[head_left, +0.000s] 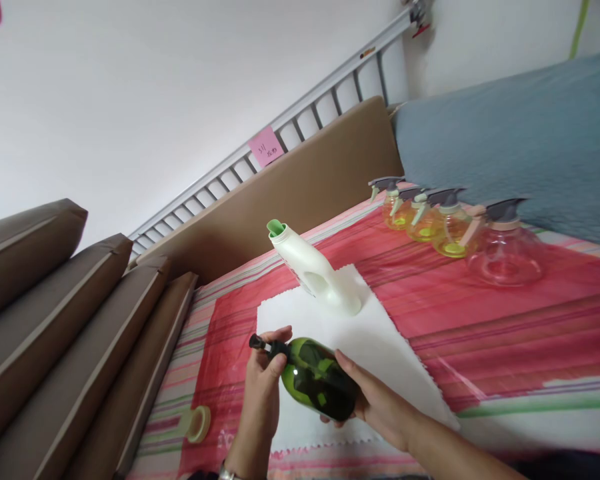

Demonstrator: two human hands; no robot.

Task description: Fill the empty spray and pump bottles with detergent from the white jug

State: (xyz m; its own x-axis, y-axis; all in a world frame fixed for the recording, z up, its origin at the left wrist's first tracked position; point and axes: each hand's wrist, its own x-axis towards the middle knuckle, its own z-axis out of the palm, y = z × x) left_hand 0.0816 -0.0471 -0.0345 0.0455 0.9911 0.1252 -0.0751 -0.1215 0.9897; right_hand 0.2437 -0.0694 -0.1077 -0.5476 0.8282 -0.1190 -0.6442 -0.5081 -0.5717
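A dark green pump bottle lies tilted between my two hands, above a white cloth. My left hand is closed around its black pump top, thumb and fingers at the neck. Around the bottle's lower end wraps my right hand, with some fingers hidden beneath it. Just beyond, a white jug-shaped bottle with a handle stands on the cloth. Its mouth is uncapped and shows a green spout.
Several clear spray bottles stand in a row at the right on a red plastic sheet; some hold yellow liquid. A pale green cap lies at the lower left. Brown padded panels line the left, and a blue cushion the right.
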